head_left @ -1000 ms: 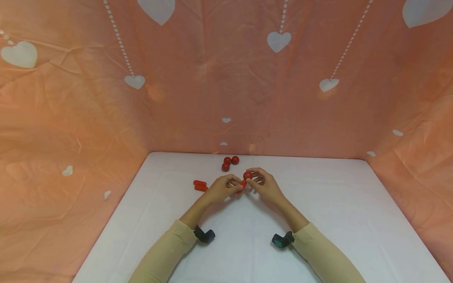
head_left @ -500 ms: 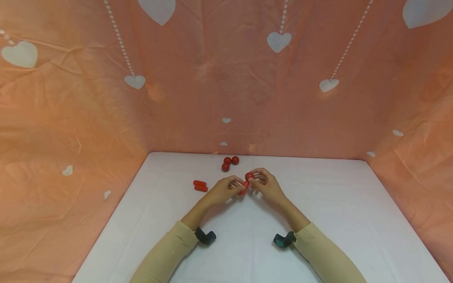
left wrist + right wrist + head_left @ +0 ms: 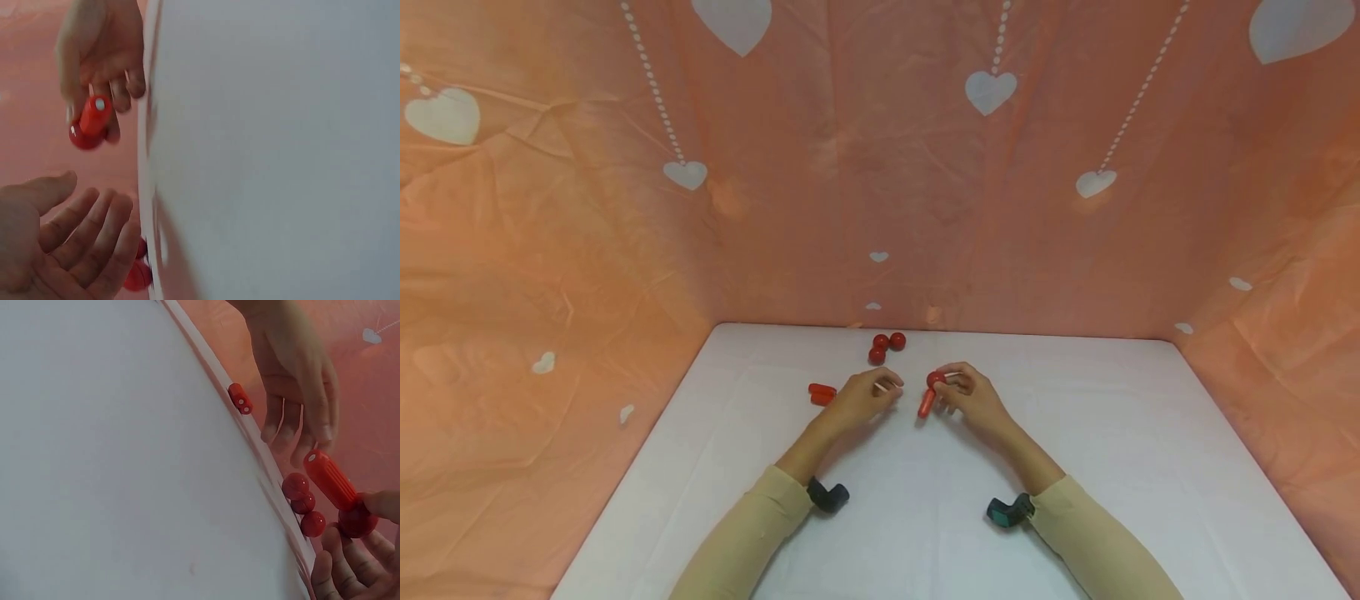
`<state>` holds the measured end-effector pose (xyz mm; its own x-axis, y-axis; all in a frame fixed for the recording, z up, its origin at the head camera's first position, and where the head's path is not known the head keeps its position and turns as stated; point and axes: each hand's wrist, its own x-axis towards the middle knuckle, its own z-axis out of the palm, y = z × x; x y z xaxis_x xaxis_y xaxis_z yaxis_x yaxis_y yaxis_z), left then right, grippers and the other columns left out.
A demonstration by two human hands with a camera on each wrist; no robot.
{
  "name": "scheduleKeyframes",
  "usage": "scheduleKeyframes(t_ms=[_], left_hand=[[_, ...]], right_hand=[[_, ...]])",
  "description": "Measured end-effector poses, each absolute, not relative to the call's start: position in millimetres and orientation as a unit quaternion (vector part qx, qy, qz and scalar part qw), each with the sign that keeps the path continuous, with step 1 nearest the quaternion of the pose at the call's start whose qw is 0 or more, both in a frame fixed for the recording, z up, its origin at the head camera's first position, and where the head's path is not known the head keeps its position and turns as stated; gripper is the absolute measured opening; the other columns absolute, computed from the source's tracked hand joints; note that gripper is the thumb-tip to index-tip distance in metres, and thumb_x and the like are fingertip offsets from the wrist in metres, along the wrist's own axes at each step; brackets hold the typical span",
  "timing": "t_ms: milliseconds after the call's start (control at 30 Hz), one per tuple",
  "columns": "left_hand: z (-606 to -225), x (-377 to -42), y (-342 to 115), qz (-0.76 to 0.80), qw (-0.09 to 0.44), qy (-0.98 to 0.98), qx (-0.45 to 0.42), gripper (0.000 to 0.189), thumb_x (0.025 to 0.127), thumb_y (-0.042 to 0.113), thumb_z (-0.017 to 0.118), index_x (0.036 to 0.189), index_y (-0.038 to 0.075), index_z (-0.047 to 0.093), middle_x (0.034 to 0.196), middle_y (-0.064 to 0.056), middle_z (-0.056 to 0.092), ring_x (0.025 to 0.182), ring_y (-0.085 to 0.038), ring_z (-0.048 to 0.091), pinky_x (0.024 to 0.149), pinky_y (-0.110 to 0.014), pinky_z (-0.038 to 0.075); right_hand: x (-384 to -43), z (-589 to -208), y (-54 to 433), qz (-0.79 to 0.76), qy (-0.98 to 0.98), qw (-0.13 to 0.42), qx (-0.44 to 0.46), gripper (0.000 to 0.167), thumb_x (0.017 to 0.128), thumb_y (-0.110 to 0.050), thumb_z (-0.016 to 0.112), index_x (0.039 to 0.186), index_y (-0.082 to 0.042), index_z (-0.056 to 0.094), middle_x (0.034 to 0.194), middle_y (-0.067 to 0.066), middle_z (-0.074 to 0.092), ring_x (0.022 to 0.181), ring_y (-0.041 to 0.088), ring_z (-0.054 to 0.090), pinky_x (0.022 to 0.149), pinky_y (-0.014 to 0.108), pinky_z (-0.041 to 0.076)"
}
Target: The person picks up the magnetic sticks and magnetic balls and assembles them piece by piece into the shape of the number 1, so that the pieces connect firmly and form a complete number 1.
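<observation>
My right hand (image 3: 979, 404) pinches a glossy red ball (image 3: 936, 379) between thumb and fingers, over the white table. A ridged red rod (image 3: 330, 479) extends from that ball, its free end pointing down toward the near side in the head view. A small pale disc marks the rod's free end in both wrist views. To the left, my left hand (image 3: 862, 399) holds nothing, its fingers loosely bent and a short gap away from the rod. In the left wrist view, the palm and fingers of this left hand (image 3: 87, 244) lie relaxed below the ball and rod.
Three more red balls (image 3: 877, 356) sit clustered toward the back of the white table (image 3: 1075, 433). Two red rods (image 3: 822, 389) lie side by side left of my left hand, partly overlapped by it. An orange cloth (image 3: 880, 183) with pale hearts hangs behind the table.
My left hand has let go of the red rod and moved left. The right hand has drawn slightly right and nearer, carrying the ball and rod, whose free end now swings downward.
</observation>
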<state>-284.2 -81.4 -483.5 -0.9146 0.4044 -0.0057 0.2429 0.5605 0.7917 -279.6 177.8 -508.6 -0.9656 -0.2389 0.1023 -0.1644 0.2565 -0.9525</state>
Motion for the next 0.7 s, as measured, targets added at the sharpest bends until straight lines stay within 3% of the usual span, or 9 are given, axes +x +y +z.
scheduleKeyframes(t_ms=[400, 700], left_hand=[[-476.5, -301.8, -88.5, 0.374, 0.017, 0.912, 0.168, 0.022, 0.106, 0.020, 0.070, 0.125, 0.007, 0.071, 0.116, -0.007, 0.073, 0.106, -0.026, 0.068, 0.096, -0.041, 0.059], [-477.0, -319.6, -93.6, 0.359, -0.030, 0.923, 0.138, 0.016, 0.105, 0.021, 0.073, 0.117, 0.012, 0.071, 0.114, -0.006, 0.073, 0.101, -0.024, 0.068, 0.088, -0.041, 0.058]], right_hand=[[-275.6, -506.7, 182.7, -0.582, 0.803, 0.058, -0.113, 0.037, 0.106, -0.025, 0.071, 0.136, -0.007, 0.062, 0.107, 0.012, 0.076, 0.083, 0.022, 0.065, 0.068, 0.030, 0.049], [-278.9, -514.8, 186.4, -0.590, 0.798, 0.083, -0.095, 0.037, 0.105, -0.027, 0.073, 0.135, -0.007, 0.063, 0.106, 0.008, 0.076, 0.081, 0.021, 0.063, 0.068, 0.029, 0.048]])
